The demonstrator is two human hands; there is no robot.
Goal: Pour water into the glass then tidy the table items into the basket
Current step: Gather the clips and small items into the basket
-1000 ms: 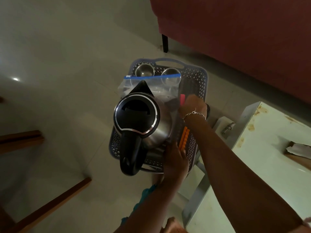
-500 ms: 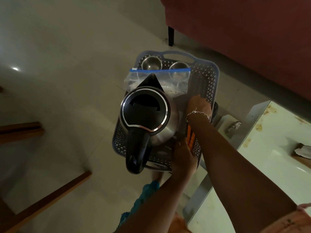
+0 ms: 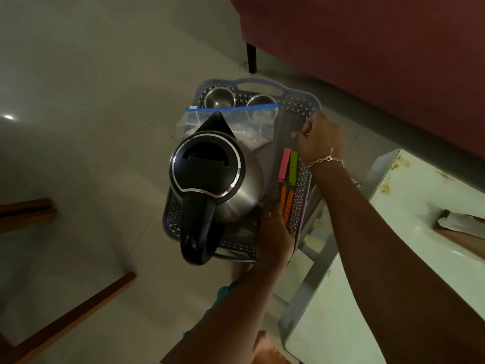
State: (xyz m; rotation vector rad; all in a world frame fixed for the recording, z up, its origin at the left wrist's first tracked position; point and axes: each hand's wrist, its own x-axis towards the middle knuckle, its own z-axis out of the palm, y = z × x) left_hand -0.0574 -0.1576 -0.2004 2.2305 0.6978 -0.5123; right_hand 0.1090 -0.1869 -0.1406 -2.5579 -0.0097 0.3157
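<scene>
Looking down, I record two wooden rails at the far left on the pale floor. Centre: the grey latticed basket is off the tabletop and above the floor; what supports it is hidden. The steel kettle stands upright in its left half, black lid up, spout toward the far end and black handle over the near rim. Behind the spout a clear zip bag with a blue seal stands across the basket. Beyond it, two steel cups sit side by side at the far wall, under the handle slot.

Right of the kettle, a dark card lies lengthwise along the basket's right side. It carries coloured pegs: pink and green side by side, and orange nearer me.

My left hand rests on the near end of the card, beside the orange pegs. Its fingers are hidden, so I cannot tell whether they grasp. My right hand, bracelet at the wrist, has its fingers pinching the card's far right edge, just inside the basket rim.

Right: a stained white tabletop with crumpled paper at its edge. A red sofa fills the upper right.
</scene>
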